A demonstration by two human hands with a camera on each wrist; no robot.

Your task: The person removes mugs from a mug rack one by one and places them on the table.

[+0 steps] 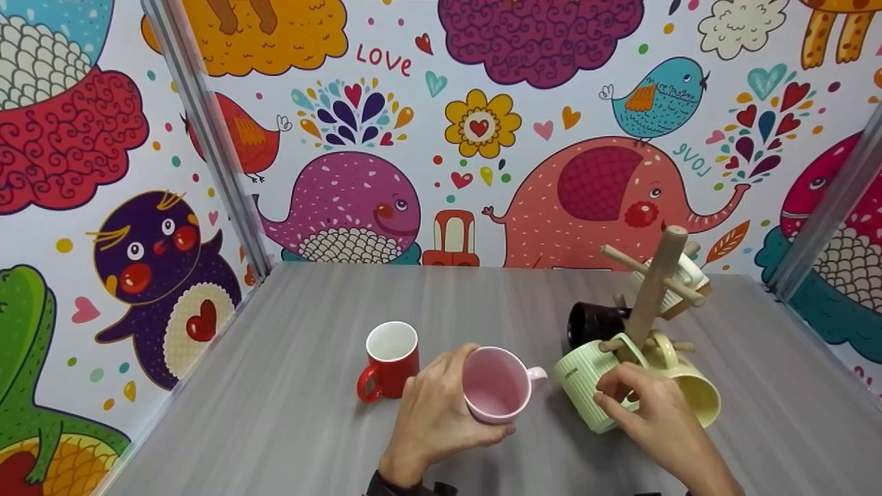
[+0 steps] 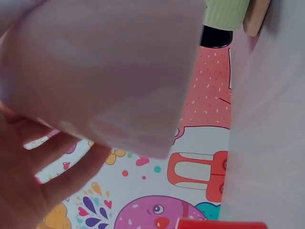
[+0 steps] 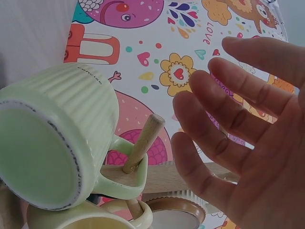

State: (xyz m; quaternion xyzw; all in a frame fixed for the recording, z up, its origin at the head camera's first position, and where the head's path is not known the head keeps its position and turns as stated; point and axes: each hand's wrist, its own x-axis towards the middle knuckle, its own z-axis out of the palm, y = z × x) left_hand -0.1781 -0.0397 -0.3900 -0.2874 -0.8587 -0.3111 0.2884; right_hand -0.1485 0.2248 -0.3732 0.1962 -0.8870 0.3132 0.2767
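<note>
My left hand [image 1: 434,406] wraps the pink mug [image 1: 496,382], rigid, breakable; right hand [image 1: 651,413], fingers loose, beside the green mug [image 1: 586,379].

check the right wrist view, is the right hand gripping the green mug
No: the right hand has straight, spread fingers apart from the green mug, which hangs by its handle on a wooden peg.
</note>
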